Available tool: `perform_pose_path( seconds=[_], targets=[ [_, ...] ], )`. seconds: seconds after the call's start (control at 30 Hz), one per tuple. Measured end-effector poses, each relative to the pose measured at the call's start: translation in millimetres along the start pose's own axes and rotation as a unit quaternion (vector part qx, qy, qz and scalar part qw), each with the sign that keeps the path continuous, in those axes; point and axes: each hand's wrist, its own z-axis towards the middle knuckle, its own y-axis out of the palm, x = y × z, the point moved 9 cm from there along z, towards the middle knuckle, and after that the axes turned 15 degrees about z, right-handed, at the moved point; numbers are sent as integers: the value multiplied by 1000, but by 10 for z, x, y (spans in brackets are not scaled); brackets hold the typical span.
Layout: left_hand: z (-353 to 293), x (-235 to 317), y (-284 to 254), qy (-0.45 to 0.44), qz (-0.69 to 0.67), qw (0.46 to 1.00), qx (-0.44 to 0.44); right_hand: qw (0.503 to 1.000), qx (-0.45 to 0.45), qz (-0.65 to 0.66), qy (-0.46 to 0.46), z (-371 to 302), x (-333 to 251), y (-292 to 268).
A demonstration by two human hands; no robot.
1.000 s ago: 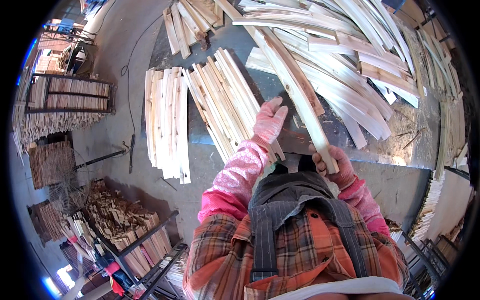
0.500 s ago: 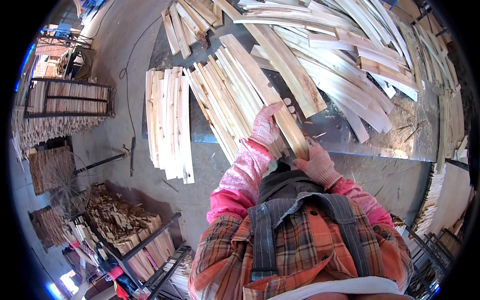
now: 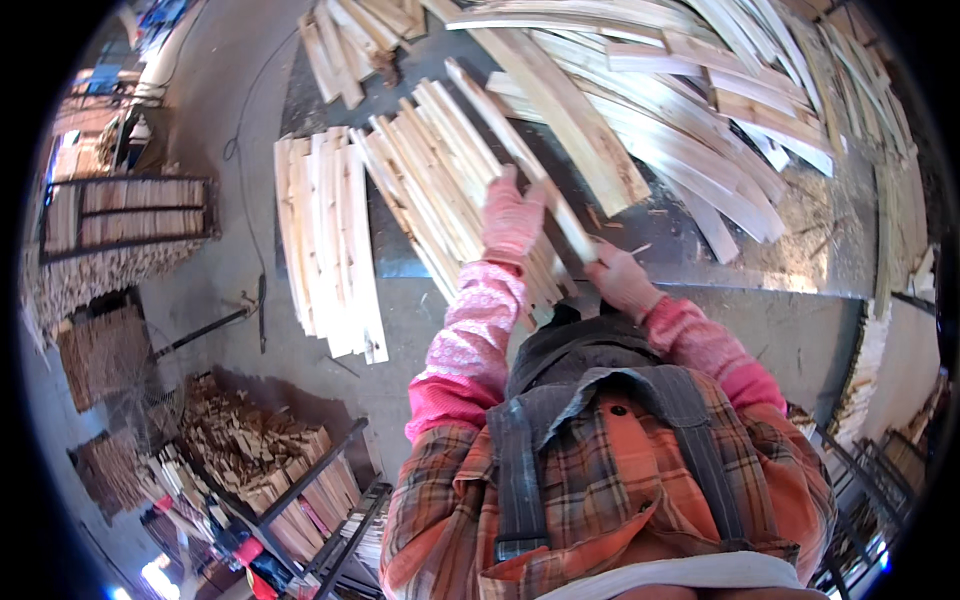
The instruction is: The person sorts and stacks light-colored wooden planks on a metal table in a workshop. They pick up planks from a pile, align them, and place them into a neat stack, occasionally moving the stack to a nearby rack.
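Note:
A long, narrow wooden board [image 3: 497, 118] slants away from me, turned partly on its edge. Its near end is gripped by my right hand [image 3: 624, 281], in a pale pink knit glove. My left hand [image 3: 513, 222], gloved alike, lies over the row of boards [image 3: 432, 182] just left of that board. Its fingers point forward and apart, and the thumb side is against or very close to the board's left edge. Farther left, another group of boards [image 3: 328, 240] lies side by side, overhanging the near edge of the dark table [image 3: 405, 262].
A wide board [image 3: 565, 120] and a loose heap of boards [image 3: 690, 150] cover the table's right side. Shorter pieces [image 3: 345, 50] lie at the far left. Racks of stacked wood [image 3: 140, 208], a floor fan [image 3: 135, 390] and a cable [image 3: 240, 150] stand or lie leftward.
The board has rolled from flat toward its edge, showing a narrower face. My left hand has moved off its top to the left and slightly forward; my right hand still grips the near end.

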Motion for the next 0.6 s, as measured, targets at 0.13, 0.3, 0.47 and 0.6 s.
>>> perform_pose_path(
  seconds=[0.13, 0.3, 0.47, 0.6],
  targets=[
    [107, 132, -87, 111, 152, 979, 78, 992, -48, -101, -57, 284, 46, 368],
    [40, 109, 26, 171, 278, 944, 51, 950, 9, -289, -114, 417, -604, 13],
    [-47, 46, -28, 161, 270, 948, 57, 918, 186, -347, 43, 571, -1199, -802],
    [-88, 87, -108, 168, 254, 951, 57, 893, 269, -337, -130, 700, -757, -945]
  ],
)
